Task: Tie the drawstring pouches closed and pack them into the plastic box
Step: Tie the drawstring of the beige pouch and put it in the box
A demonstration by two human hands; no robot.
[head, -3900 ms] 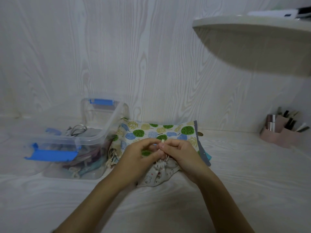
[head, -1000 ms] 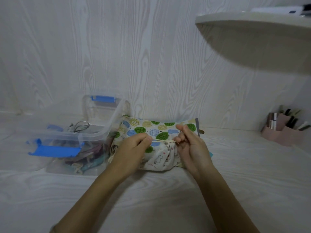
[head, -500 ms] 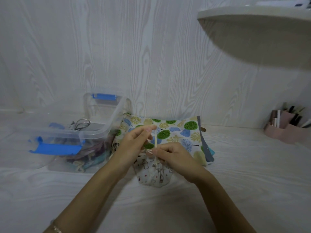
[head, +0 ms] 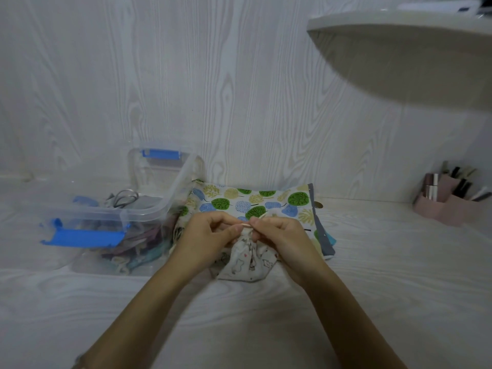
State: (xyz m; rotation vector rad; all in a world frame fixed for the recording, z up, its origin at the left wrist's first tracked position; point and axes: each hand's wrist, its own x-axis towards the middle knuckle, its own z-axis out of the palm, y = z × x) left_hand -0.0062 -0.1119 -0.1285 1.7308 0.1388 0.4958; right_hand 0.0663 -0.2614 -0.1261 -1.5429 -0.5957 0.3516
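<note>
Left hand and right hand pinch the drawstring with their fingers | small printed pouch on desk, against leaf-print pouch | plastic box open at left

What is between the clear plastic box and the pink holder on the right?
In the head view, a tree-print pouch lies beside the plastic box, with the small white pouch in front of it; then tabletop up to the pink holder.
</note>
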